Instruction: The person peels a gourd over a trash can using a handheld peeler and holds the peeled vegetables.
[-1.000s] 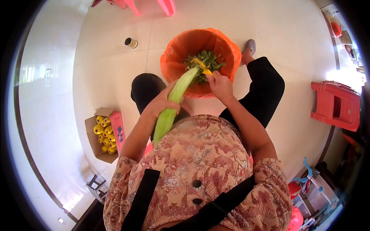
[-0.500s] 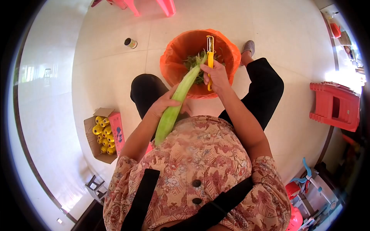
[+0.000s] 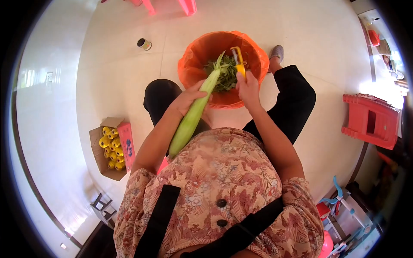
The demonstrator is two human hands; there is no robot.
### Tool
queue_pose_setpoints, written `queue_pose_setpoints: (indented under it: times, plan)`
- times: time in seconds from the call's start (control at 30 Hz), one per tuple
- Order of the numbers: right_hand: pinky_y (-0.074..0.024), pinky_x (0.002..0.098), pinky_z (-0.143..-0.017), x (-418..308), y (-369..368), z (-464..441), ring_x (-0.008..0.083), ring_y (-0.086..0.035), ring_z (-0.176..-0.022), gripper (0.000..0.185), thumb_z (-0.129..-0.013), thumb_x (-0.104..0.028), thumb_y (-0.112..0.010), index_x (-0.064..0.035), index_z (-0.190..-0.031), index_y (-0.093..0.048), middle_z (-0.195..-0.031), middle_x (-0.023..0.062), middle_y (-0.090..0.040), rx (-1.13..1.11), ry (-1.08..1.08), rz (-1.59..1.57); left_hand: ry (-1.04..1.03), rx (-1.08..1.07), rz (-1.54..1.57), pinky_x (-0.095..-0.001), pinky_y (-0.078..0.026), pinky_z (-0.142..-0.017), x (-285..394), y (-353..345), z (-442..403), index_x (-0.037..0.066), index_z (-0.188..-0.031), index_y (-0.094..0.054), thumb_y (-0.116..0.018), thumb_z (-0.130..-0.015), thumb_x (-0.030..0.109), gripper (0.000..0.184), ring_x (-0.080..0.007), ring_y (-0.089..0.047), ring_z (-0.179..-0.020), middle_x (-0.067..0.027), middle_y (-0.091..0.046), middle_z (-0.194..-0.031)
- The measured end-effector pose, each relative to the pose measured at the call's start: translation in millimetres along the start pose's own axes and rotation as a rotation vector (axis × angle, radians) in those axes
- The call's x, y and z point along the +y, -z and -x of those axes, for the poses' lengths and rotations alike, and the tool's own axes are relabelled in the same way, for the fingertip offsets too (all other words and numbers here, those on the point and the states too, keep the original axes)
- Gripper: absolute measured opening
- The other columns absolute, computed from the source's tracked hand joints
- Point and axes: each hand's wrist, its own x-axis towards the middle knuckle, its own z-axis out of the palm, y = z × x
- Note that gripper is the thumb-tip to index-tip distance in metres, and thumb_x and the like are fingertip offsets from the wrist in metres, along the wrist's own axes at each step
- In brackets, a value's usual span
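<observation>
Maybe, if slippery, the gourd [image 3: 190, 120] gripped by the left hand [image 3: 188, 99] or peeler [image 3: 240, 66] by the right hand [image 3: 248, 89] could be dropped into the bin [image 3: 193, 53].

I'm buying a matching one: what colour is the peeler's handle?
Yellow; the peeler's handle shows best in the head view.

Pale tiled floor [image 3: 124, 81] — is bearing: round orange-lined bin [image 3: 192, 64]; small dark-topped cylindrical container [image 3: 145, 44]; open brown cardboard box [image 3: 98, 151]; tapered pink plastic legs [image 3: 187, 6].

Pic's bright w/ blown-out glare far R, sheen on L wall [image 3: 47, 116], faint shadows on floor [image 3: 120, 86], fisheye-bent edges & blk corners.
</observation>
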Motion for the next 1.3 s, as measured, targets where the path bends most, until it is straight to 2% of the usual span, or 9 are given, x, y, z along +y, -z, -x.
queue_pose_setpoints:
  times: [0.1,0.23,0.43,0.53,0.67,0.87,1.1,1.2,1.3]
  plan:
    - [-0.0465,0.0445,-0.055,-19,-3,37,0.0332,-0.06,-0.057,0.027,-0.087,-0.028,-0.056,-0.0022,-0.085,-0.051,-0.063,0.0175,-0.058,-0.115,0.284,0.415,-0.016,0.055,-0.075,-0.0303,-0.05,-0.053,-1,3,-1,0.01,-0.135,-0.034,-0.06,-0.081,0.007,0.06,-0.022,-0.059,-0.058,-0.0095,-0.057,-0.086]
    - [-0.0469,0.0465,-0.055,-28,-12,59,0.0354,-0.061,-0.061,0.025,-0.083,-0.028,-0.058,-0.0044,-0.082,-0.051,-0.063,0.0166,-0.059,-0.257,0.313,0.596,-0.022,0.115,-0.072,-0.03,-0.05,-0.053,2,-8,0,0.011,-0.138,-0.031,-0.06,-0.08,0.004,0.066,-0.0206,-0.059,-0.059,-0.008,-0.056,-0.084]
    - [-0.0472,0.0477,-0.057,-5,0,26,0.0383,-0.061,-0.063,0.027,-0.085,-0.03,-0.057,-0.0038,-0.082,-0.052,-0.064,0.0184,-0.06,-0.079,0.232,0.68,0.054,0.076,-0.136,-0.0287,-0.05,-0.053,0,-7,4,0.012,-0.14,-0.03,-0.06,-0.08,0.004,0.067,-0.0187,-0.059,-0.058,-0.0065,-0.055,-0.084]
    - [-0.0466,0.0494,-0.058,-1,12,15,0.0406,-0.06,-0.065,0.028,-0.087,-0.031,-0.055,-0.003,-0.084,-0.052,-0.066,0.0201,-0.061,-0.085,0.185,0.596,0.054,0.102,-0.192,-0.0279,-0.05,-0.053,2,-14,9,0.012,-0.14,-0.03,-0.059,-0.081,0.003,0.067,-0.0181,-0.058,-0.058,-0.0062,-0.055,-0.084]
    - [-0.0461,0.0505,-0.059,-9,6,26,0.0411,-0.06,-0.066,0.029,-0.086,-0.031,-0.055,-0.0026,-0.086,-0.052,-0.065,0.0217,-0.06,-0.129,0.247,0.427,-0.005,0.165,-0.245,-0.0274,-0.05,-0.053,8,-26,10,0.012,-0.14,-0.03,-0.058,-0.082,0.003,0.066,-0.0172,-0.058,-0.058,-0.0064,-0.055,-0.086]
    - [-0.0469,0.0485,-0.056,-23,-11,61,0.0388,-0.06,-0.062,0.028,-0.084,-0.03,-0.058,-0.0036,-0.084,-0.051,-0.063,0.0194,-0.06,-0.292,0.289,0.556,-0.007,0.174,-0.167,-0.0278,-0.05,-0.053,10,-24,9,0.011,-0.139,-0.029,-0.057,-0.083,0.003,0.063,-0.0173,-0.058,-0.058,-0.0071,-0.057,-0.087]
    - [-0.0472,0.0477,-0.056,-23,-2,45,0.0375,-0.061,-0.063,0.028,-0.085,-0.03,-0.058,-0.0033,-0.083,-0.051,-0.064,0.018,-0.061,-0.269,0.331,0.646,0.022,0.135,-0.19,-0.0277,-0.05,-0.054,6,-11,11,0.011,-0.138,-0.031,-0.057,-0.082,0.003,0.062,-0.0169,-0.058,-0.058,-0.0069,-0.055,-0.087]
    - [-0.0471,0.0483,-0.058,-12,-2,32,0.0377,-0.061,-0.064,0.027,-0.085,-0.03,-0.057,-0.0038,-0.084,-0.051,-0.064,0.018,-0.061,-0.144,0.286,0.647,0.025,0.139,-0.231,-0.0271,-0.05,-0.054,5,-12,13,0.011,-0.139,-0.031,-0.058,-0.082,0.003,0.064,-0.0163,-0.057,-0.058,-0.0057,-0.054,-0.087]
    - [-0.0467,0.0489,-0.059,-13,9,24,0.0397,-0.06,-0.066,0.027,-0.086,-0.031,-0.057,-0.0037,-0.084,-0.052,-0.064,0.02,-0.06,-0.178,0.191,0.669,0.016,0.168,-0.308,-0.0264,-0.05,-0.055,6,-18,17,0.011,-0.14,-0.03,-0.058,-0.082,0.004,0.065,-0.0151,-0.056,-0.058,-0.0043,-0.053,-0.089]
